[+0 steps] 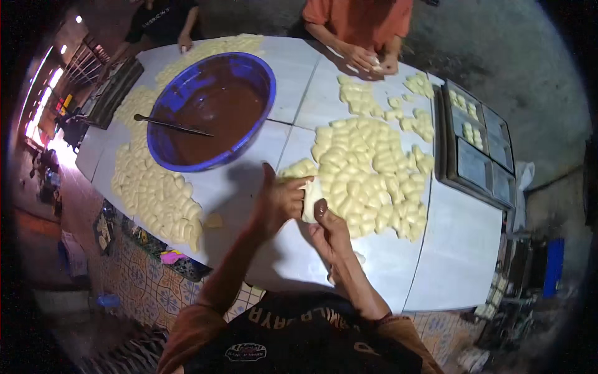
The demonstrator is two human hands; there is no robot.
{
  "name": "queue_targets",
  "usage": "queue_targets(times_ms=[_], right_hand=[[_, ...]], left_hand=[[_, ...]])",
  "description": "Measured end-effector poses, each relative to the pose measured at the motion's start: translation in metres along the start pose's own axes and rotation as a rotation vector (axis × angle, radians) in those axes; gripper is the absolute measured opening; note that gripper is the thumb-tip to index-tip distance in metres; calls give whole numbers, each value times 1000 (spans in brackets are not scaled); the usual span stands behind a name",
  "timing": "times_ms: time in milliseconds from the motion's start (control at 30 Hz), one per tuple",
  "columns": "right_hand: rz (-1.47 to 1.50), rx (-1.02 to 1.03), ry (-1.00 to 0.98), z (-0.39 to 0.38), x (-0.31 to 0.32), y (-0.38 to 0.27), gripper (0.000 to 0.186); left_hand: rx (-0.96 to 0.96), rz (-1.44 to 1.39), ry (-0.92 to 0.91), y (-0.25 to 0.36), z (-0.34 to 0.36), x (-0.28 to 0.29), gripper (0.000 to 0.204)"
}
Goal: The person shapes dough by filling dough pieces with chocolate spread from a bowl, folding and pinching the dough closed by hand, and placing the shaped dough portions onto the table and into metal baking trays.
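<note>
Both of my hands hold one pale dough piece (309,198) over the white table (448,249). My left hand (279,198) pinches it from the left and my right hand (329,229) grips it from below and the right. Just beyond them lies a heap of several pale yellow dough pieces (374,171). A second band of dough pieces (156,187) runs along the table's left side.
A big blue basin of brown filling (212,109) with a spoon (171,126) stands at the back left. Dark metal trays (476,146) lie at the right. A person in orange (367,59) handles dough at the far edge; another person (184,40) stands at the far left.
</note>
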State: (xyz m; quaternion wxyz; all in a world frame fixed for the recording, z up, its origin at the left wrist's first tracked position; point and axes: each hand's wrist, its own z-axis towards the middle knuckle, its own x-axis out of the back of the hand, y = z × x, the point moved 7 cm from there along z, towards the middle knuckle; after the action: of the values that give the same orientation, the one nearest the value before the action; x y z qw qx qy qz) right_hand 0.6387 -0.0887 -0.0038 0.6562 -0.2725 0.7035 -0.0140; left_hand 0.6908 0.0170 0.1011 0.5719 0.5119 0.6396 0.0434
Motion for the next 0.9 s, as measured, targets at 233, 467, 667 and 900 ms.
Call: queue_targets(times_ms=[233, 467, 667, 900], right_hand=[[-1693, 725, 170, -81, -92, -58, 27], [-1010, 727, 235, -127, -68, -82, 18], [-1367, 663, 259, -164, -71, -68, 17], [-1285, 465, 476, -200, -30, -61, 46]], left_hand=[[-58, 454, 215, -64, -47, -25, 53], [-302, 581, -34, -94, -60, -50, 18], [-115, 671, -83, -139, -61, -49, 21], [-270, 913, -225, -161, -69, -68, 22]])
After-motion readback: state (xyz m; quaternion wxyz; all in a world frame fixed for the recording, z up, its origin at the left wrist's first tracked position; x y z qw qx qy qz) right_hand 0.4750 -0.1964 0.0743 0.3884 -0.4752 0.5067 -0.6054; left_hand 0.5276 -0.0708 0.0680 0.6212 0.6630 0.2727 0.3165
